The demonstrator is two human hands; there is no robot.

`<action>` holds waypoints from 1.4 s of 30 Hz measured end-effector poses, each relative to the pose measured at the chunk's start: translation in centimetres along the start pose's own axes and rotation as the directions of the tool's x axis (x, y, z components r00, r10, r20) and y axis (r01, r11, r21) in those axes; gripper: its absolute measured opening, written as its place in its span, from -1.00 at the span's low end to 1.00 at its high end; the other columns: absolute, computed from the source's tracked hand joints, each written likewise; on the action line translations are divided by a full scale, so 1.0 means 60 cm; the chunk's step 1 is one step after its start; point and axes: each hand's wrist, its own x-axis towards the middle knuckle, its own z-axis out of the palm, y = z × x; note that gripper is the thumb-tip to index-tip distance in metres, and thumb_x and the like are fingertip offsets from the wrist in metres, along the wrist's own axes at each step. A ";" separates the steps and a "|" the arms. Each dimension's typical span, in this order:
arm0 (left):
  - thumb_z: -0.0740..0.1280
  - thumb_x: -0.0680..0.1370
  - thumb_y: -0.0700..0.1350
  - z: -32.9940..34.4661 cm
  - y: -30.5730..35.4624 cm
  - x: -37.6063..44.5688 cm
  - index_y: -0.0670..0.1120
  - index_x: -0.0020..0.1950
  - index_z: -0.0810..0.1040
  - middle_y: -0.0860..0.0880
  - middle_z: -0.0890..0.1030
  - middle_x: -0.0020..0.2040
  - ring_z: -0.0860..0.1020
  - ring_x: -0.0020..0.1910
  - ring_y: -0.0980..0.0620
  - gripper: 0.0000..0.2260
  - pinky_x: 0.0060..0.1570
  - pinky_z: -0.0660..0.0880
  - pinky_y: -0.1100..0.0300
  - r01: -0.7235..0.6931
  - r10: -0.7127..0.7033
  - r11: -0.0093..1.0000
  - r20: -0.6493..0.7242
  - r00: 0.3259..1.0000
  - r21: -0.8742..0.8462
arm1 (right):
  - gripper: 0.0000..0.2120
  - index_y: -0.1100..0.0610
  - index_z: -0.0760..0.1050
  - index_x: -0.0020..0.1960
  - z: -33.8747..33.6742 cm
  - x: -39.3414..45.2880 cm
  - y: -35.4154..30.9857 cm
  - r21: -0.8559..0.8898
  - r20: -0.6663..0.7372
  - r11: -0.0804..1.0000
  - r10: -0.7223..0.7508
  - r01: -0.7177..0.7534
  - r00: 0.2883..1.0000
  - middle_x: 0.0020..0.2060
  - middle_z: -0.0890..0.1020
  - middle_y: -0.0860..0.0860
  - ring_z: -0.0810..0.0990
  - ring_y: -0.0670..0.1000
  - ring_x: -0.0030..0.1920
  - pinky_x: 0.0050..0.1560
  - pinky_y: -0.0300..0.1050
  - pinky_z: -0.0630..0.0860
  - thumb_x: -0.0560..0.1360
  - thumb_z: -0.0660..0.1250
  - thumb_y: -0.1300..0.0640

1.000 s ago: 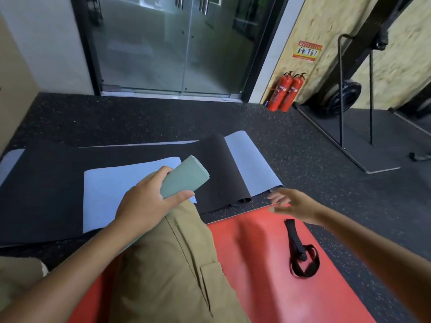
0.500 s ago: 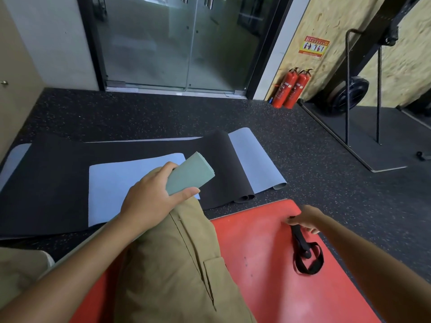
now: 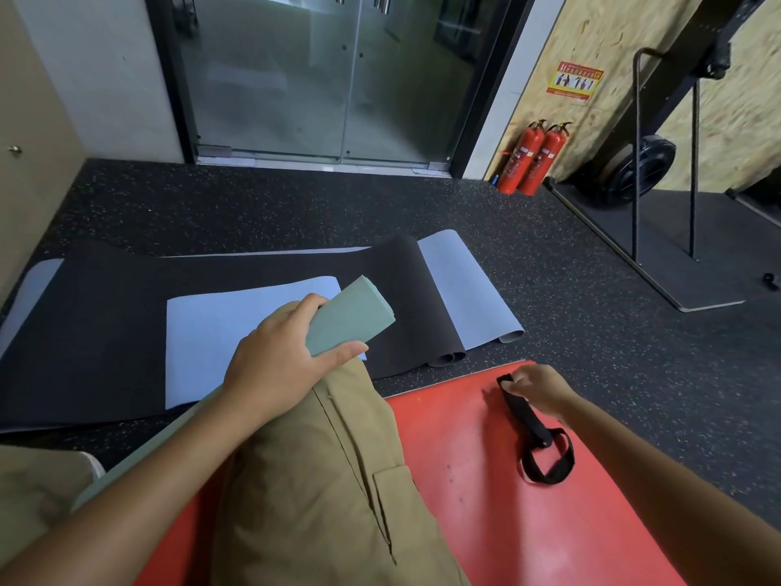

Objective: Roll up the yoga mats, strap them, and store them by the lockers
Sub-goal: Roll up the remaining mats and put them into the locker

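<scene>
My left hand (image 3: 281,365) grips a rolled pale green mat (image 3: 355,317) that lies across my raised knee in khaki trousers (image 3: 321,480). On the red mat (image 3: 486,522) under me lies a black strap (image 3: 536,437) with a loop at its near end. My right hand (image 3: 536,389) pinches the strap's far end. Beyond my knee a black mat (image 3: 84,332) and a light blue mat (image 3: 219,327) lie flat on the floor, overlapping, with their right ends curled.
Dark speckled rubber floor (image 3: 591,332) surrounds the mats. Glass doors (image 3: 338,78) stand ahead. Two red fire extinguishers (image 3: 534,158) lean at the right wall. A black metal frame on a base plate (image 3: 676,230) with a weight plate stands at far right. A beige cabinet (image 3: 25,162) is at left.
My right hand has come down from above the red mat's far edge onto the strap and pinched its far end. My left hand keeps its hold on the green roll.
</scene>
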 end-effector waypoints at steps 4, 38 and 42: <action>0.06 0.30 0.67 -0.001 0.003 -0.001 0.21 0.17 0.35 0.15 0.53 -0.01 0.50 -0.11 0.07 -0.31 -0.27 0.36 0.14 -0.001 0.001 1.000 -0.009 1.000 -0.001 | -0.88 0.16 0.56 -0.02 0.014 -0.018 -0.028 0.143 -0.019 0.985 -0.089 0.091 0.996 -0.15 0.63 0.03 0.54 -0.02 -0.22 -0.26 -0.20 0.39 0.57 0.45 0.11; 0.10 0.32 0.60 -0.004 0.010 -0.013 0.17 0.19 0.37 0.16 0.52 -0.02 0.46 -0.11 0.06 -0.35 -0.27 0.30 0.14 0.019 -0.018 0.999 -0.034 0.999 0.029 | -0.76 0.16 0.53 -0.22 0.066 -0.079 -0.026 0.008 -0.057 0.991 -0.131 0.131 0.990 -0.32 0.61 -0.05 0.55 0.00 -0.32 -0.44 -0.29 0.37 0.50 0.52 0.07; 0.12 0.32 0.58 -0.005 0.008 -0.014 0.17 0.18 0.37 0.17 0.53 -0.02 0.46 -0.10 0.06 -0.37 -0.23 0.32 0.11 0.022 -0.020 0.999 -0.040 0.999 0.026 | -0.78 0.22 0.51 -0.12 0.047 -0.102 -0.071 0.686 0.090 0.728 -0.111 0.019 0.990 -0.09 0.70 0.24 0.63 0.08 -0.11 -0.09 -0.15 0.49 0.49 0.51 0.13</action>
